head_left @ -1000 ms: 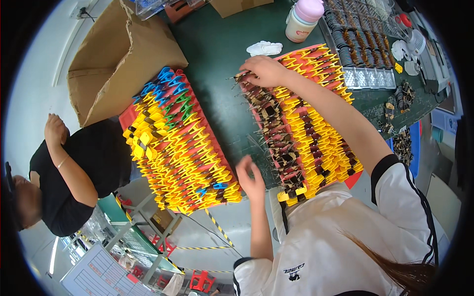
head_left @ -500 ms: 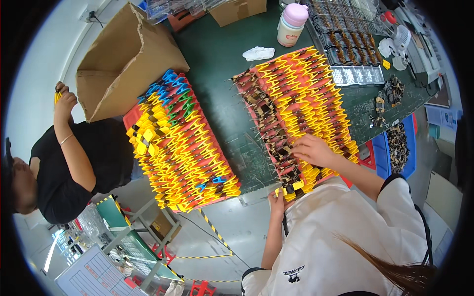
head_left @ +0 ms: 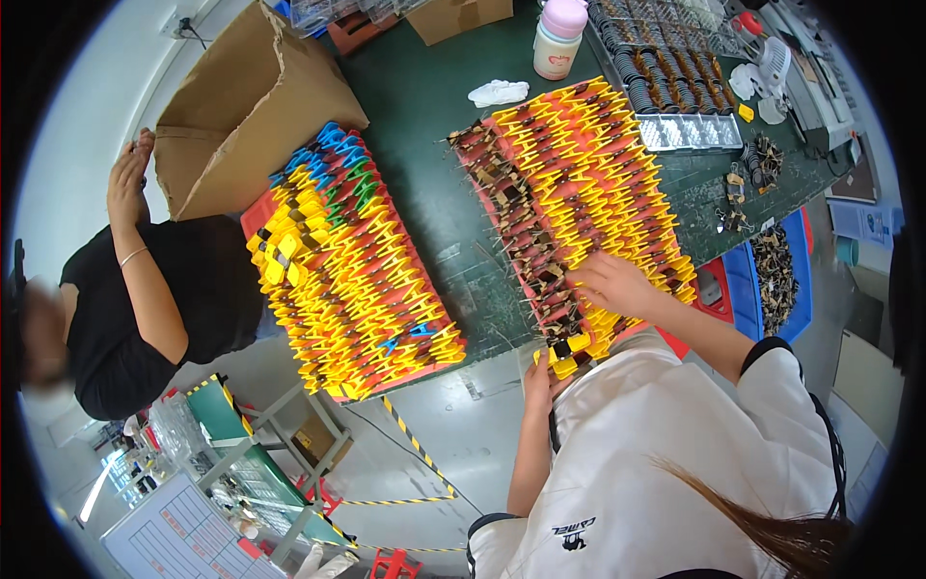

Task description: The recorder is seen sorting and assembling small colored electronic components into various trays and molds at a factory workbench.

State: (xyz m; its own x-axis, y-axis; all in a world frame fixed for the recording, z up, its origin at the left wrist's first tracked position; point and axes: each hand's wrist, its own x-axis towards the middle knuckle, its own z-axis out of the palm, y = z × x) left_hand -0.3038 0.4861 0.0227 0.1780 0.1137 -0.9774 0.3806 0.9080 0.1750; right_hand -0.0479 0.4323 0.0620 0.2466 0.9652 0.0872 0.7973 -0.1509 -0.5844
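1. Head view, as I watch from afar: the dark row (head_left: pixel 521 207) of small black-and-tan pieces lies along the left side of the red board nearer the person, directly ahead of the hands. Its long axis runs from close to the person's waist, away and somewhat leftward.

2. I judge the key relation to be where the hands sit along that axis. The left hand (head_left: pixel 538 381) is at the near end, just beside a yellow-handled clip (head_left: pixel 572 344); the right hand (head_left: pixel 614 283) reaches across from the right, fingertips at the row's right border, in its nearer half.

3. The right fingers are partly curled, and I cannot tell whether they pinch a piece. The left fingers bend up beside the near corner; I cannot tell if they grip the clip.

4. To the right of the row, dense yellow clips (head_left: pixel 588 164) stand on the same board, under the right hand and forearm, so I would call that side crowded.

5. To its left, a strip of green tabletop (head_left: pixel 424 145) gives me sideways room, bounded by the other block of yellow, blue and green clips (head_left: pixel 376 289).

6. The tabletop's near edge passes close to the left hand; beyond the row's far end lies a white cloth (head_left: pixel 499 93), apart from the board.
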